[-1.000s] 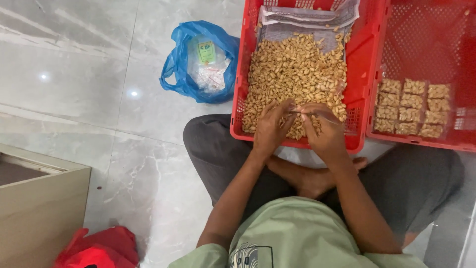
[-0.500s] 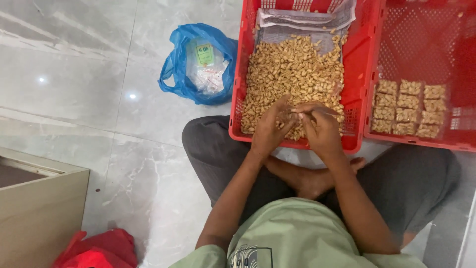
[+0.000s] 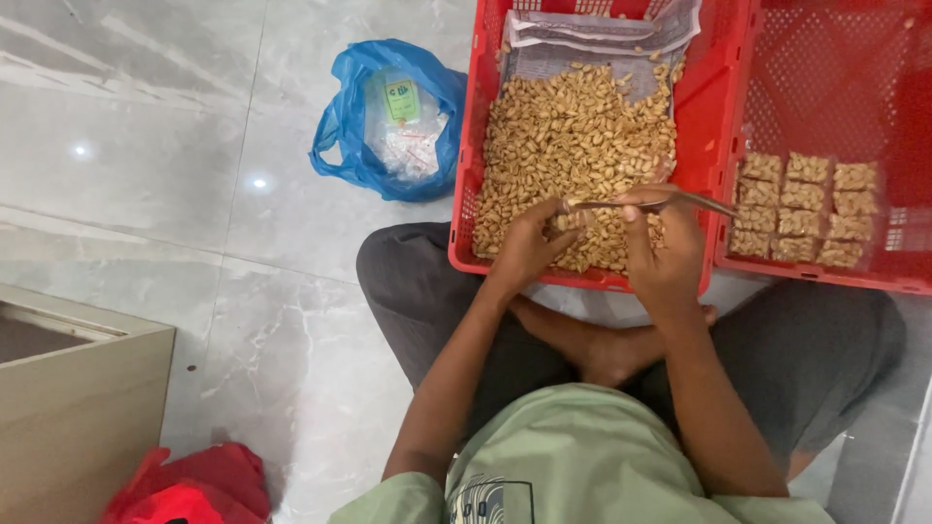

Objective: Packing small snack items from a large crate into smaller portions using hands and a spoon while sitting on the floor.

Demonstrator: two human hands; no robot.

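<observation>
Pinched between thumb and fingers of the right hand (image 3: 662,254) is a thin metal stick (image 3: 649,201), lying almost level above the near edge of the red crate (image 3: 468,184); its far tip reaches over the crate's right wall. Both forearms rise from the lap, wrists bent over the near rim. Left hand (image 3: 525,248) curls at the stick's left end, fingertips closed on it among the tan pieces (image 3: 573,146) heaped in the crate. A second red crate (image 3: 825,87), touching on the right, holds packed blocks (image 3: 802,209) near its front edge.
</observation>
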